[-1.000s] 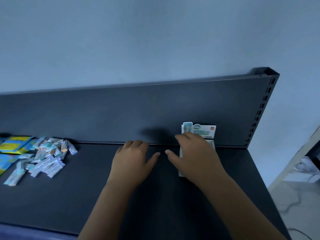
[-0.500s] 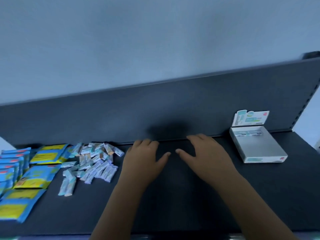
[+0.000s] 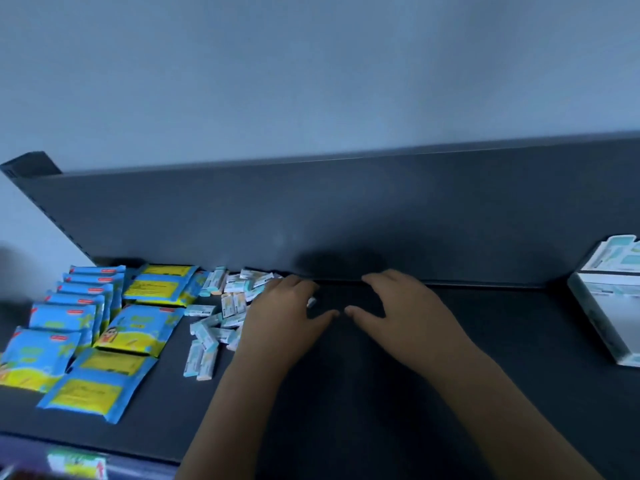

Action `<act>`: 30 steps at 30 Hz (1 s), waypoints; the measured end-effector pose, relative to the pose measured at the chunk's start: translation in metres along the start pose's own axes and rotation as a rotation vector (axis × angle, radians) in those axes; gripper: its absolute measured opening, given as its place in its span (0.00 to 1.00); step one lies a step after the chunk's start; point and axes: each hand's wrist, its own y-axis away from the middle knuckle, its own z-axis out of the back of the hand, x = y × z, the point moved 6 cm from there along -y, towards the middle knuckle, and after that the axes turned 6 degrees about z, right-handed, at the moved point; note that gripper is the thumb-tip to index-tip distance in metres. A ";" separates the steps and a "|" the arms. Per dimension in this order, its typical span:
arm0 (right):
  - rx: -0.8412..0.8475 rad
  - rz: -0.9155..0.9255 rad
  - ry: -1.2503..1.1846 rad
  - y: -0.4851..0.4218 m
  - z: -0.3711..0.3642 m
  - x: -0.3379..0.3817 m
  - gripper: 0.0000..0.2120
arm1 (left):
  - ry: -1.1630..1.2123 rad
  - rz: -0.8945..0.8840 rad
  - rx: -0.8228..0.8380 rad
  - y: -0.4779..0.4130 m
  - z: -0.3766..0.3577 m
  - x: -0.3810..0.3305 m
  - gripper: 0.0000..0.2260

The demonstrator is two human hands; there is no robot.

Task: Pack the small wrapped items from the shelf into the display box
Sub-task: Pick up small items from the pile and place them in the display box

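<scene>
A loose pile of small wrapped items (image 3: 221,317), pale blue and white, lies on the dark shelf (image 3: 346,393) left of centre. My left hand (image 3: 280,317) rests palm down over the pile's right edge, fingers apart, and hides part of it. My right hand (image 3: 405,313) hovers flat over bare shelf just right of the left hand, fingers spread, holding nothing. The white display box (image 3: 609,306) lies at the far right edge, its printed lid flap standing up against the back panel; it is partly cut off by the frame.
Several blue and yellow flat packets (image 3: 114,327) cover the shelf's left end. The shelf's upright back panel (image 3: 346,216) runs behind everything. The shelf's front edge is near the bottom left, with a blurred label (image 3: 79,465) below it.
The view has swung left: the box has slid to the right edge and the packets have come into view. My left hand has reached the pile; my right hand has left the box.
</scene>
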 end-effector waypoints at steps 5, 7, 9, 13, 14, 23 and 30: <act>0.058 0.058 -0.026 -0.034 -0.040 0.067 0.21 | 0.048 0.028 -0.009 -0.002 0.024 0.083 0.21; 0.076 0.059 -0.022 -0.047 -0.062 0.093 0.16 | 0.050 0.018 0.015 -0.006 0.034 0.117 0.22; 0.098 0.049 -0.005 -0.061 -0.083 0.116 0.16 | 0.045 0.014 0.074 -0.014 0.043 0.150 0.20; 0.082 -0.010 0.026 -0.086 -0.117 0.149 0.17 | 0.039 -0.112 0.145 -0.044 0.053 0.193 0.14; 0.074 -0.021 0.048 -0.092 -0.123 0.156 0.16 | 0.007 -0.148 0.168 -0.054 0.052 0.199 0.16; 0.039 -0.069 0.192 -0.110 -0.162 0.181 0.07 | -0.209 -0.457 0.380 -0.092 0.025 0.211 0.21; 0.091 -0.043 0.212 -0.118 -0.172 0.199 0.11 | -0.307 -0.528 0.372 -0.093 0.027 0.215 0.15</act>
